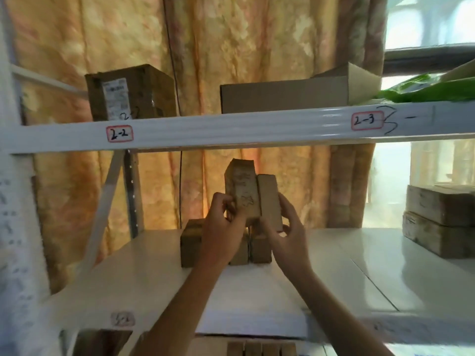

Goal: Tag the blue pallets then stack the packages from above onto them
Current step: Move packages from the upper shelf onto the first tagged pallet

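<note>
I am holding two small brown packages upright between both hands, above the middle shelf. My left hand (pixel 223 228) is curling its fingers around the taller package (pixel 241 186), the one with faint markings on its face, and my right hand (pixel 284 227) is gripping the plainer, shorter package (pixel 268 199) that is pressing against the first one's right side. Just below and behind my hands, three or four more small packages (pixel 190 245) are standing on the white shelf (pixel 347 265) (my wrists are covering part of that row, so I cannot count them exactly).

At the right end of the same shelf, two flatter boxes (pixel 439 222) are lying stacked, cut off by the frame edge. On the upper shelf, a taped carton with a shipping label (pixel 128 92) is sitting above the red-bordered tag reading 2-2 (pixel 120 134), and a long cardboard box (pixel 285 97) is resting left of the tag reading 2-3 (pixel 367 120). Something green (pixel 424 89) is lying at the far right, too blurred to name. A patterned yellow curtain (pixel 244 47) is hanging behind the rack. At the bottom edge, brown slats (pixel 262 349) are showing only partly.
</note>
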Demonstrator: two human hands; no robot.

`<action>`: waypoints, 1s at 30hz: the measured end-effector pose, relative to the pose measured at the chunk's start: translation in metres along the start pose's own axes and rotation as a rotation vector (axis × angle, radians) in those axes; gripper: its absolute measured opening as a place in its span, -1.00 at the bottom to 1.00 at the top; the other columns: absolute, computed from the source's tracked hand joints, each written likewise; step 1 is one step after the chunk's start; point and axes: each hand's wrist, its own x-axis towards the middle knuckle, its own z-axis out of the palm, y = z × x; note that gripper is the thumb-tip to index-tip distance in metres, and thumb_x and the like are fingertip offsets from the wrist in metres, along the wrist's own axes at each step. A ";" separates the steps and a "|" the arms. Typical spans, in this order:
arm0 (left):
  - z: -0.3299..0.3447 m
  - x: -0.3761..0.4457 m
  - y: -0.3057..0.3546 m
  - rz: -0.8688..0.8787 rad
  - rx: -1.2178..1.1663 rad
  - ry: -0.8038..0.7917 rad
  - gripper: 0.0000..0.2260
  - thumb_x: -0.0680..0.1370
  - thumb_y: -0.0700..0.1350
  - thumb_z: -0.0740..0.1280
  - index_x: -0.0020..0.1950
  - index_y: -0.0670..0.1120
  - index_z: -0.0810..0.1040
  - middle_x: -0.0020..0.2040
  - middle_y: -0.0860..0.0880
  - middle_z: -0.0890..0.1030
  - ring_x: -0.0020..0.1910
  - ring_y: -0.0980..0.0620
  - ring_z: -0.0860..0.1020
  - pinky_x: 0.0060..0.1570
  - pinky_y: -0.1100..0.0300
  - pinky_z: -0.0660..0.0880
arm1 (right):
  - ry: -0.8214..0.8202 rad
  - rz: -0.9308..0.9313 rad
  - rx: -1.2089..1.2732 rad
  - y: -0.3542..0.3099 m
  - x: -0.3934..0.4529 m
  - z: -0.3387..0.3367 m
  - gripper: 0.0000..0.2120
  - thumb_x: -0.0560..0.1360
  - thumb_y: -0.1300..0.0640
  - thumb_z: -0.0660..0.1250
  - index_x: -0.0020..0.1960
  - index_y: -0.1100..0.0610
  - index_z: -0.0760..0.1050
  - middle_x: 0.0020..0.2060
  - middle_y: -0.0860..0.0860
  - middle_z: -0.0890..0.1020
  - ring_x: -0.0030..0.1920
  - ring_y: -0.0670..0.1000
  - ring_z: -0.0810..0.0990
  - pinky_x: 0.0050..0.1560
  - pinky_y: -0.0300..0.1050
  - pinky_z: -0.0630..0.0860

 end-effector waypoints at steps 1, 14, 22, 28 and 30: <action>-0.006 -0.016 0.009 0.026 0.000 0.022 -0.81 0.58 0.00 0.40 0.10 0.22 0.46 0.04 0.29 0.59 0.00 0.45 0.56 -0.04 0.25 0.65 | -0.030 -0.003 0.003 -0.011 -0.016 -0.005 -0.26 0.48 -0.07 0.49 0.59 -0.10 0.29 0.34 -0.27 0.55 0.32 -0.14 0.56 0.08 -0.20 0.65; -0.049 -0.274 0.076 -0.004 -0.192 0.170 -0.65 0.56 0.05 0.40 0.33 0.14 0.46 0.25 0.12 0.58 0.26 0.04 0.59 0.10 0.01 0.63 | -0.117 -0.007 -0.083 -0.136 -0.248 -0.088 -0.11 0.43 -0.12 0.52 0.64 -0.09 0.15 0.45 -0.27 0.40 0.42 -0.06 0.49 0.21 -0.01 0.64; -0.043 -0.402 0.024 -0.349 -0.255 -0.019 -0.58 0.57 0.22 0.36 0.34 0.06 0.48 0.39 0.06 0.51 0.34 0.01 0.56 0.24 0.02 0.58 | -0.175 0.375 -0.124 -0.104 -0.372 -0.125 -0.16 0.46 -0.01 0.56 0.60 -0.11 0.18 0.47 -0.14 0.43 0.43 -0.05 0.48 0.25 0.15 0.64; -0.029 -0.437 -0.011 -0.893 -0.521 0.018 -0.34 0.15 0.26 0.68 0.20 0.31 0.55 0.23 0.05 0.65 0.20 -0.05 0.67 0.20 -0.10 0.62 | -0.185 0.657 -0.070 -0.076 -0.426 -0.138 -0.17 0.44 0.01 0.58 0.57 -0.24 0.22 0.37 -0.25 0.46 0.34 -0.08 0.53 0.19 0.01 0.67; -0.030 -0.441 -0.025 -1.081 -0.657 -0.038 -0.30 0.14 0.13 0.73 0.21 0.31 0.54 0.22 -0.03 0.69 0.23 -0.15 0.66 0.27 -0.21 0.56 | -0.206 0.703 -0.085 -0.068 -0.429 -0.139 -0.19 0.46 0.01 0.56 0.57 -0.21 0.22 0.36 -0.25 0.47 0.33 -0.09 0.53 0.24 0.01 0.65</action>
